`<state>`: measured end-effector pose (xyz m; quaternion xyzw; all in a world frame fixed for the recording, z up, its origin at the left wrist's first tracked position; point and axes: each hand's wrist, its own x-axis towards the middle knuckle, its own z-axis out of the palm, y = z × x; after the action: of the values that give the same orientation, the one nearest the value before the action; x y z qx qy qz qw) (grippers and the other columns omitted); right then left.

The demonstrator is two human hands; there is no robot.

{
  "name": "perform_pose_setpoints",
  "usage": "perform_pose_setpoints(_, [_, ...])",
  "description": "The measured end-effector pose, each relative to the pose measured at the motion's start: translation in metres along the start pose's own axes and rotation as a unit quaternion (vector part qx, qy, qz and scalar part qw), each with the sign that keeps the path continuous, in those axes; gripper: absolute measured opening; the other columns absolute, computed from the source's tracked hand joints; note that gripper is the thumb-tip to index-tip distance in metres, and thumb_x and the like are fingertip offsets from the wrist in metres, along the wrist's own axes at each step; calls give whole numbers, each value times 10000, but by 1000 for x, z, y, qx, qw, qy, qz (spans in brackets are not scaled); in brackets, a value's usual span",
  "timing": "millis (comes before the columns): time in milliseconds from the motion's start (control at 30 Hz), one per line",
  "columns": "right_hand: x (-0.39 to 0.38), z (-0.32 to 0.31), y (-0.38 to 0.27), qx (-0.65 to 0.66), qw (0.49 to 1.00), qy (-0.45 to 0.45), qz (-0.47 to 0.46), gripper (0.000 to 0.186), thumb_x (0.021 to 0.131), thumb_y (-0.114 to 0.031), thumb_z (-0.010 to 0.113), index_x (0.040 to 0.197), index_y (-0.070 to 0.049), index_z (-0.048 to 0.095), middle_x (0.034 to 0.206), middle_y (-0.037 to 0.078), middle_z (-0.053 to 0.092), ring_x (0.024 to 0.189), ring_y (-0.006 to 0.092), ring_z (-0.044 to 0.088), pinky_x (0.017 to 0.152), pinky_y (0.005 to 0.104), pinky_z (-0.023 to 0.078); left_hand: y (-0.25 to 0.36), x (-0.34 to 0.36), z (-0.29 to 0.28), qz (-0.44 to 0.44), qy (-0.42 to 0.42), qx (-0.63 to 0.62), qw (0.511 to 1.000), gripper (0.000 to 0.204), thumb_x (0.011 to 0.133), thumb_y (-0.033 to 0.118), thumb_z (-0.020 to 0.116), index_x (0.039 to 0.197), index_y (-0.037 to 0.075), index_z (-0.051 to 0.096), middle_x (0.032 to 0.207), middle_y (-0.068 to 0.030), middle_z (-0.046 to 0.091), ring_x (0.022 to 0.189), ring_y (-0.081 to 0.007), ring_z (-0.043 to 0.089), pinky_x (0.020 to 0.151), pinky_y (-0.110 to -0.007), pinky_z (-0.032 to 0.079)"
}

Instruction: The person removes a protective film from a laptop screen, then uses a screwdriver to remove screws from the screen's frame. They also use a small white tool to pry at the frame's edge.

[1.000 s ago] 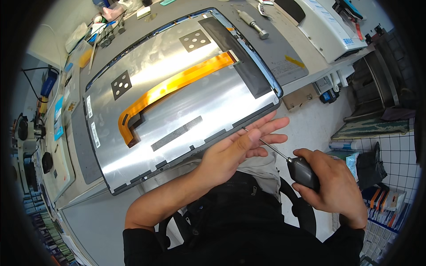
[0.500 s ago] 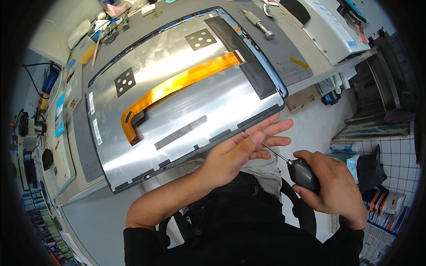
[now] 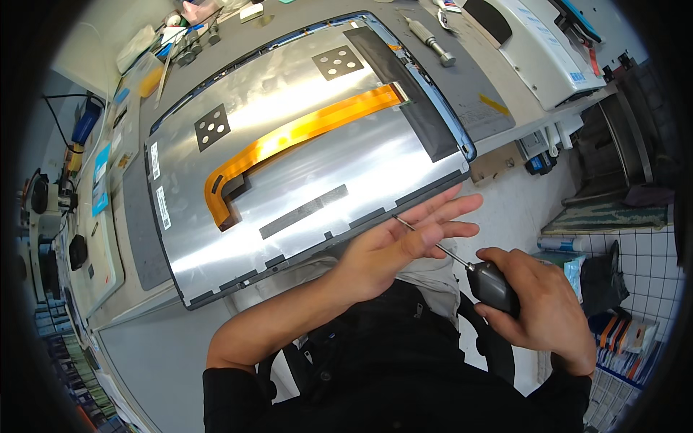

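A large flat screen panel (image 3: 289,166) lies on the bench, its silver back showing an orange ribbon cable (image 3: 310,119), with a blue-edged frame around the far edges. My left hand (image 3: 408,238) is at the panel's near right edge, palm upward, fingers stretched out and thumb near the shaft of a screwdriver. Whether it touches the panel is unclear. My right hand (image 3: 538,303) grips that screwdriver's fat black handle (image 3: 491,285); the thin shaft reaches across my left palm, its tip near the panel's edge.
A grey mat (image 3: 480,86) covers the bench, bearing a metal cylindrical tool (image 3: 429,40). A white machine (image 3: 534,50) stands back right, clutter and small tools back left. A pale board (image 3: 105,252) lies far left. A wire-grid rack (image 3: 635,274) with packets stands at right.
The panel and bench have shifted slightly right in the view. My left hand and thumb have edged right and down along the shaft; my right hand stays almost still, gripping the screwdriver.
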<state>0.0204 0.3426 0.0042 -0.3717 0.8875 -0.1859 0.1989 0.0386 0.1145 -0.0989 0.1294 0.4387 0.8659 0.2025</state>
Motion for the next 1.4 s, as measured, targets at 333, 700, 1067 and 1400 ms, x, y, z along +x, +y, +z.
perform_pose_setpoints(333, [3, 1, -4, 2, 1000, -12, 0, 561, 822, -249, 747, 1271, -8, 513, 872, 154, 601, 648, 315, 657, 539, 380, 519, -6, 0, -3, 24, -19, -22, 999, 742, 1004, 417, 502, 1551, 31, 179, 1576, -155, 303, 1364, -249, 434, 994, -295, 409])
perform_pose_setpoints(700, [5, -1, -8, -10, 1000, -14, 1, 564, 809, -243, 753, 1275, -23, 525, 875, 142, 604, 680, 321, 656, 570, 386, 526, 12, -31, -8, -2, 25, 29, 999, 631, 1008, 367, 502, 1529, 85, 285, 1550, -143, 357, 1347, -247, 454, 1002, -307, 415])
perform_pose_setpoints(1067, [2, 2, -4, -1, 999, -32, -27, 584, 793, -302, 781, 1251, -25, 546, 856, 136, 593, 679, 301, 657, 560, 365, 525, 13, -57, -10, -26, 37, -13, 999, 521, 1017, 177, 514, 1504, 84, 351, 1503, -124, 434, 1284, -218, 513, 1066, -335, 396])
perform_pose_setpoints(1400, [3, 20, -5, 89, 988, -33, -122, 676, 814, -338, 783, 1321, -20, 469, 997, 149, 628, 806, 301, 684, 634, 359, 566, 9, -55, 11, 128, -26, 81, 988, 281, 1005, 112, 505, 1242, -14, 590, 1322, -171, 595, 1245, -276, 548, 1077, -396, 397])
